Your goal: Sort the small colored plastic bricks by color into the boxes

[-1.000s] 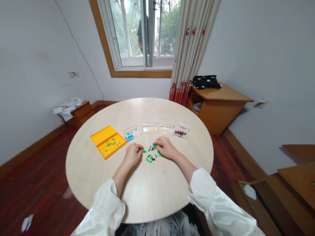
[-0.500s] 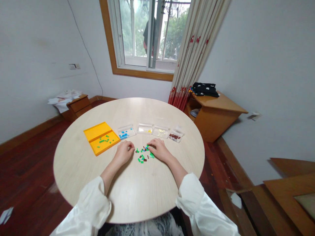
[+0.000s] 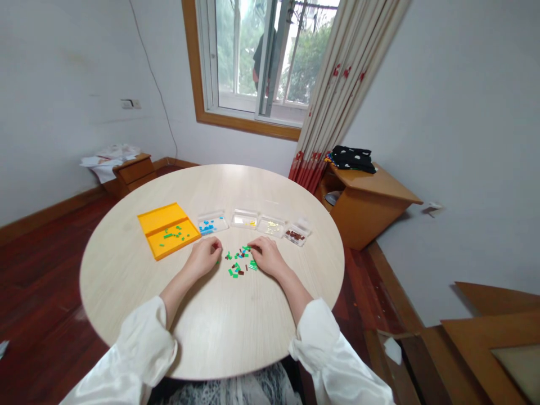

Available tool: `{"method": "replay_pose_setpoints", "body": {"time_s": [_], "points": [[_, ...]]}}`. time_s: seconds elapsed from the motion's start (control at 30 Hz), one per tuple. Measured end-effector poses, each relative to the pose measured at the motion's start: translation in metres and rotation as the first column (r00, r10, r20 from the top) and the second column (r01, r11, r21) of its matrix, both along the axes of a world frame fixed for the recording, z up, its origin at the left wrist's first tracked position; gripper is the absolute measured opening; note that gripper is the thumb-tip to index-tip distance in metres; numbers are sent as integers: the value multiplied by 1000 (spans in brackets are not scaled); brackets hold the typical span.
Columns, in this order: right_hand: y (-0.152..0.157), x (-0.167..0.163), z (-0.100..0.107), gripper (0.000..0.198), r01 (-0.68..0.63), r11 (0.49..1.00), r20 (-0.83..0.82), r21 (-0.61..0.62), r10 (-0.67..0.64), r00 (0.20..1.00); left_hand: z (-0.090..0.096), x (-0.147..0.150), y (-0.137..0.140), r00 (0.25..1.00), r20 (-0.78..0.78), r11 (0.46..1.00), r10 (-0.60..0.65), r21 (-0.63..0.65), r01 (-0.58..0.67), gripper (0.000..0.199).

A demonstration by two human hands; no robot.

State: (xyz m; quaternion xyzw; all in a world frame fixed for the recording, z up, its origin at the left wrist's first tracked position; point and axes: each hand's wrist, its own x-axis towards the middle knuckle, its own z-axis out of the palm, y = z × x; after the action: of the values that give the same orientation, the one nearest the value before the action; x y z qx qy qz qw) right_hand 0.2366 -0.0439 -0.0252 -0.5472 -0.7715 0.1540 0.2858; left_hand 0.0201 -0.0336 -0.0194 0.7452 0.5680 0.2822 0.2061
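Small green, brown and blue building bricks lie in a loose pile (image 3: 237,266) on the round table. Left of the pile, my left hand (image 3: 205,256) is closed in a pinch. A bit of green brick (image 3: 218,262) shows by its fingers. On the pile's right side, my right hand (image 3: 266,256) has bent fingers, their tips down among the bricks. What these fingertips hold, if anything, is hidden. A flat green brick (image 3: 253,265) lies beside that hand. Beyond my left hand, an open yellow box (image 3: 162,216) holds several green bricks (image 3: 172,233).
Behind the pile stand clear trays: one with blue bricks (image 3: 207,227), one with a few yellow bricks (image 3: 252,224), one with pale yellow bricks (image 3: 272,227), one with brown bricks (image 3: 295,235). A wooden cabinet (image 3: 371,202) stands beyond the table's right edge.
My left hand has drawn slightly left, away from the pile, and a bit of green now shows at its fingers. My right hand stays at the pile. The whole view has shifted a little.
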Motion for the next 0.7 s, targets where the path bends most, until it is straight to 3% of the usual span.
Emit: {"method": "replay_pose_setpoints", "body": {"time_s": [0.27, 0.47, 0.7], "points": [[3, 3, -1, 10, 77, 997, 5, 0, -77, 997, -2, 0, 0, 996, -76, 999, -40, -13, 40, 17], [4, 3, -3, 8, 97, 995, -5, 36, -97, 995, -2, 1, 0, 996, -74, 998, -40, 45, 43, 19], [3, -3, 4, 11, 105, 993, -284, 47, -87, 955, 1, 8, -2, 993, 112, 995, -30, 99, 19, 11]]}}
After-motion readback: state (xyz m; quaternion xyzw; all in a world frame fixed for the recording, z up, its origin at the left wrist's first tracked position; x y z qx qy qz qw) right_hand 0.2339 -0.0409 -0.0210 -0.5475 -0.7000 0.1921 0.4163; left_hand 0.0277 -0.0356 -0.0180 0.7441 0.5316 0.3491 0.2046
